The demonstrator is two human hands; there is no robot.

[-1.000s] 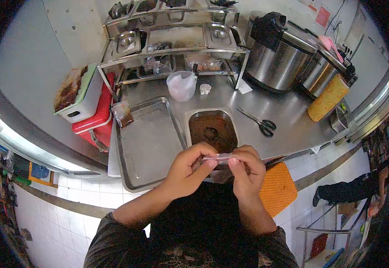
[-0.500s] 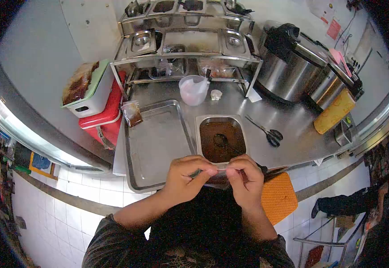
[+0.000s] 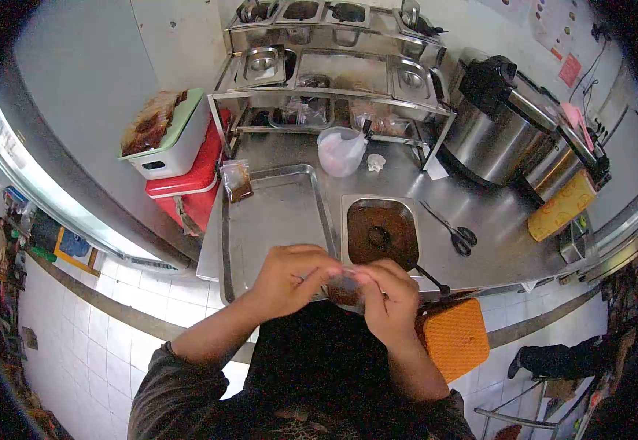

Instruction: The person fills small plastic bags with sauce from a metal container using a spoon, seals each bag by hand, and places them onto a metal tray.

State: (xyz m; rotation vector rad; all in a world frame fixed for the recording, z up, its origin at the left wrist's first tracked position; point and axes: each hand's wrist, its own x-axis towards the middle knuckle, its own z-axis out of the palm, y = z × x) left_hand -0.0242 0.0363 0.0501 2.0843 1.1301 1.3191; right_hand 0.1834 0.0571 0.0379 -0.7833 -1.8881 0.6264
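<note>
Left hand (image 3: 289, 282) and right hand (image 3: 392, 297) shifted left relative to pan (image 3: 345, 220), baring more ladle handle (image 3: 431, 279); fingertips pinched tight on bag (image 3: 342, 293) (mouth work, seemingly).

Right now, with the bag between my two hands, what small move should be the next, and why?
Probably press along the top edge of the bag: the left hand and right hand pinch there, and brown filling shows below, which might spill. Whether it is sealed, I cannot tell.
</note>
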